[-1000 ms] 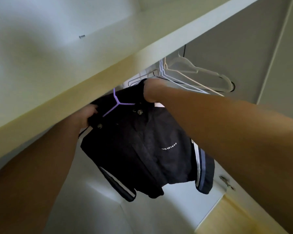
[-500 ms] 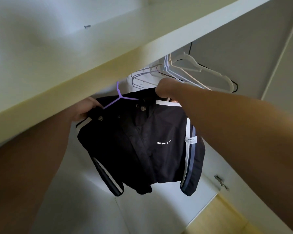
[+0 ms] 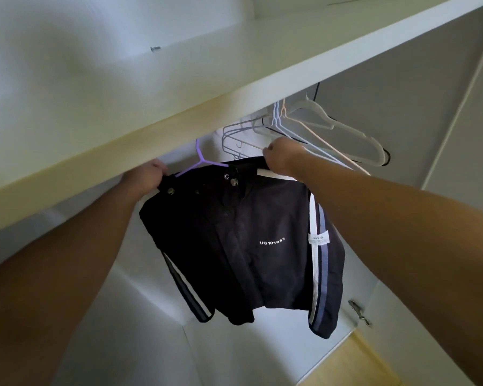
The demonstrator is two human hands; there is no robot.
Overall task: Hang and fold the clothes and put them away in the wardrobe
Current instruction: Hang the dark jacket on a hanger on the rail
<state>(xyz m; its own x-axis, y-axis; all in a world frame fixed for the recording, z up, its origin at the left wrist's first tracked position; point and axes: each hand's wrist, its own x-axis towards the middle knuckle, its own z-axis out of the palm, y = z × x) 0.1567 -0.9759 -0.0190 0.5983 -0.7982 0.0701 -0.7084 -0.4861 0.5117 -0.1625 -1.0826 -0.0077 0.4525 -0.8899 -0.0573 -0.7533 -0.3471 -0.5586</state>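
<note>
We count one shorts, one purple hanger at 11 o'clock, left hand plus right hand making two, several empty hangers at 1 o'clock, one hinge

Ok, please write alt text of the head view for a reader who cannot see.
The left hand and right hand grip the waistband of black shorts on a purple hanger, under a white wardrobe shelf; empty hangers hang behind.

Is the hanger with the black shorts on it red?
No, the hanger carrying the black shorts is purple.
</note>
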